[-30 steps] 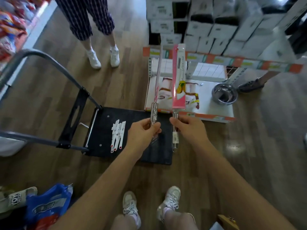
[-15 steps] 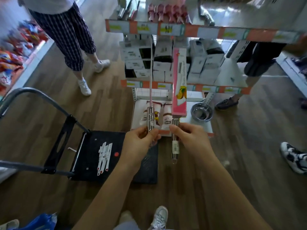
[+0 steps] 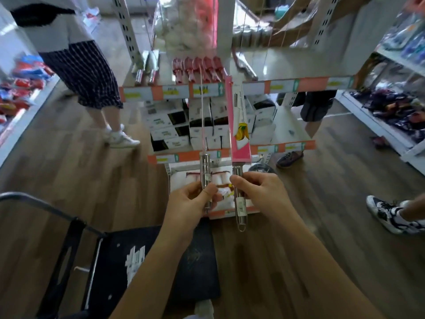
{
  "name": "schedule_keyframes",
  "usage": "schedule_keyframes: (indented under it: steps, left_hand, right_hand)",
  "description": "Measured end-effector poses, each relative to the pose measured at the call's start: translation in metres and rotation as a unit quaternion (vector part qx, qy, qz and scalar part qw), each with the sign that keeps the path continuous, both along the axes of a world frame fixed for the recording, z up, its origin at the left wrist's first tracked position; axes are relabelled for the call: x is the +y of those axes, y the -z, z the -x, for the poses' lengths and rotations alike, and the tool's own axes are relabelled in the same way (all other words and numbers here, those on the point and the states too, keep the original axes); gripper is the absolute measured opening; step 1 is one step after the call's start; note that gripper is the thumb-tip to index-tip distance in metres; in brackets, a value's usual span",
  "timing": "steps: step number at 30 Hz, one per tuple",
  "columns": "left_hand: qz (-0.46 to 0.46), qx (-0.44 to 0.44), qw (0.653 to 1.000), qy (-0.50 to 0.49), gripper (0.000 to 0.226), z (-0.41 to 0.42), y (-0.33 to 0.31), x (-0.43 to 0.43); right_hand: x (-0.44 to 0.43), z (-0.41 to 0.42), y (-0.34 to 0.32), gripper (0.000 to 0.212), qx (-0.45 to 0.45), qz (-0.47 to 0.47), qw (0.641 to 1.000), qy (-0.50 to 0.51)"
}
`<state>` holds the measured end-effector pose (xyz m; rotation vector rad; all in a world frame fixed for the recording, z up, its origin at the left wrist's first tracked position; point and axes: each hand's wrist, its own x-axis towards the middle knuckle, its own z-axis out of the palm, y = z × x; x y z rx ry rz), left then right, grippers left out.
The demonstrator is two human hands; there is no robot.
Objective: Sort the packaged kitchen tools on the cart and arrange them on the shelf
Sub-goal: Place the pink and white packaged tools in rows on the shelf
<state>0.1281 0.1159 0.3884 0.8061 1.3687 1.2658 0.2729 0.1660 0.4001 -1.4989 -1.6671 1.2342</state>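
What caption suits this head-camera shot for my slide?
Left hand holds a thin steel-handled tool, right hand a pink-packaged tool, both upright before the shelf, cart nearby.

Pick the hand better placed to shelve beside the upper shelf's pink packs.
Right, likely: right hand holds its pink-carded steel-handled knife, tip by the right end of pink packs; left hand holds its thin steel-handled tool before the row.

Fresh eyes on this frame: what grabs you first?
Dead centre, two steel-handled tools are held upright: the left hand grips the edge-on tool, the right hand the pink-carded tool. Behind them rises the shelf with orange price strips; the black cart sits lower left.
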Motion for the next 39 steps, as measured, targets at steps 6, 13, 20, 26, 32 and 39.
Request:
schedule_keyframes:
  steps: [6,13,20,26,32,39]
  left_hand:
    - [-0.024,0.004,0.999,0.031,0.011,0.019,-0.012,0.036]
    - [-0.021,-0.027,0.998,0.045,0.007,0.015,-0.012,0.071]
    - [-0.024,-0.013,0.998,0.048,0.007,-0.003,-0.007,0.118]
    - [0.0,-0.012,0.999,0.038,0.012,-0.03,-0.001,0.185]
    - [-0.011,-0.003,1.0,0.015,0.014,-0.069,-0.014,0.268]
    - [-0.016,-0.037,0.999,-0.003,0.019,-0.108,-0.027,0.345]
  right_hand:
    - [0.024,0.014,-0.01,0.019,0.0,-0.017,0.999,0.043]
    - [0.051,0.016,-0.013,0.029,-0.002,-0.024,0.997,0.073]
    - [0.095,0.005,-0.008,0.017,0.025,-0.021,0.998,0.063]
    - [0.168,-0.021,-0.001,0.026,0.045,0.006,0.997,0.06]
    - [0.263,-0.057,-0.008,0.022,0.031,-0.023,0.998,0.05]
    - [0.353,-0.096,-0.015,0.039,-0.028,-0.06,0.997,0.03]
